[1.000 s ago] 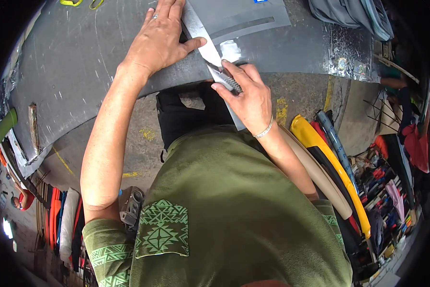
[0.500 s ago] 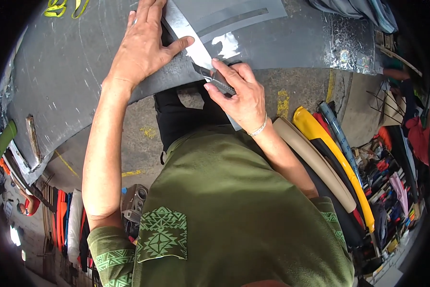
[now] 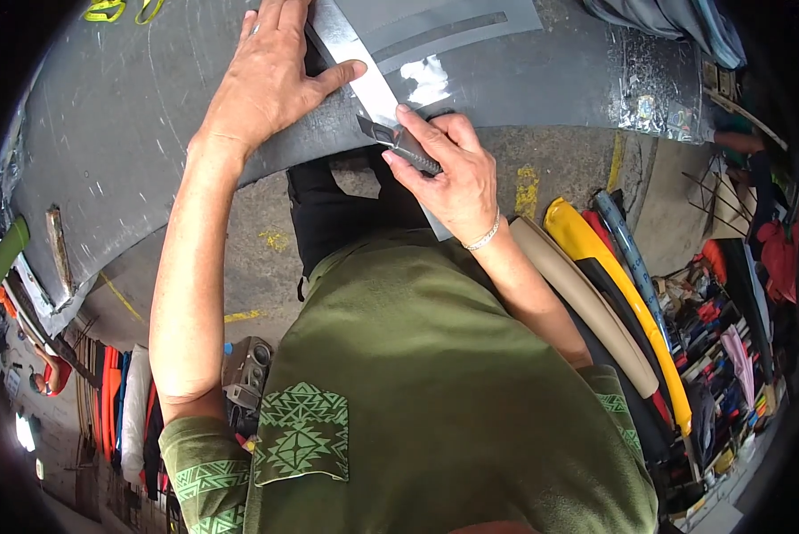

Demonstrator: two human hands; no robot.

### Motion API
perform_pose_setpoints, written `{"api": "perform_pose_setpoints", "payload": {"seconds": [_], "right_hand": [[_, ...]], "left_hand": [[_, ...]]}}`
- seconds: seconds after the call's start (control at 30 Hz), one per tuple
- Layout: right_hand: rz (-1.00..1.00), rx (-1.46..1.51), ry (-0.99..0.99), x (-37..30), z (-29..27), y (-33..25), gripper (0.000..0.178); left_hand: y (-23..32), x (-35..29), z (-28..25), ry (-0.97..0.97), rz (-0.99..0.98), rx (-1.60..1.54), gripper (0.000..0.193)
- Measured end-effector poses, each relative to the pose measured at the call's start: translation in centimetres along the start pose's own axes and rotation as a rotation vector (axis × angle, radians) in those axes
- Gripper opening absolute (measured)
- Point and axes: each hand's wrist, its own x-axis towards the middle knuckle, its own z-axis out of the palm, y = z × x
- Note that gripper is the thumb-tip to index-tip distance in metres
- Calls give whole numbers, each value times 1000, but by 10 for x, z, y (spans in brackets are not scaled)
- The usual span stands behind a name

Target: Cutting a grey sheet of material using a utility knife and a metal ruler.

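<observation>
Flat along a wide silvery metal ruler (image 3: 351,55) lies my left hand (image 3: 270,82), its fingers stretched out and the thumb resting on the metal. The upper fingertips are cut off by the picture's edge. My right hand (image 3: 453,173) is closed around a utility knife (image 3: 410,151), whose dark blade points up and left across the ruler near the table's near edge. The ruler's lower end sticks out past that edge, partly behind my right hand. Right of the ruler, a grey sheet (image 3: 515,18) with a long dark slot lies on the dark table (image 3: 115,133).
Yellow straps (image 3: 106,11) lie at the table's far left. Clear plastic (image 3: 653,93) covers its right end, near folded grey fabric (image 3: 675,25). Beige (image 3: 586,303) and yellow (image 3: 631,303) rolls stand at my right. More rolls (image 3: 134,414) are at lower left; another person (image 3: 54,372) shows beyond.
The view has shifted slightly. Both hands, the ruler and the knife keep nearly the same places relative to one another.
</observation>
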Motion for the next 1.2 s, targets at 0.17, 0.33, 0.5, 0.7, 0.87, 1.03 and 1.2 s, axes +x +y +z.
{"api": "perform_pose_setpoints", "payload": {"seconds": [0.17,0.33,0.5,0.7,0.87,1.03,1.2], "right_hand": [[0,2,16,1,0,-1,56],[6,8,5,1,-1,-2,60],[-11,4,15,1,0,-1,60],[-30,11,23,0,1,2,62],[-53,-14,28,0,2,4,64],[-4,-3,-38,2,-6,0,60],[63,66,-125,12,-28,-13,63]], "left_hand": [[-1,0,1,6,12,6,100],[-1,0,1,6,13,-2,99],[0,-1,1,24,12,-22,99],[1,-1,3,29,9,-31,99],[1,-1,1,35,13,-42,98],[12,3,-5,-12,-35,28,98],[25,8,-16,-74,-79,125,96]]}}
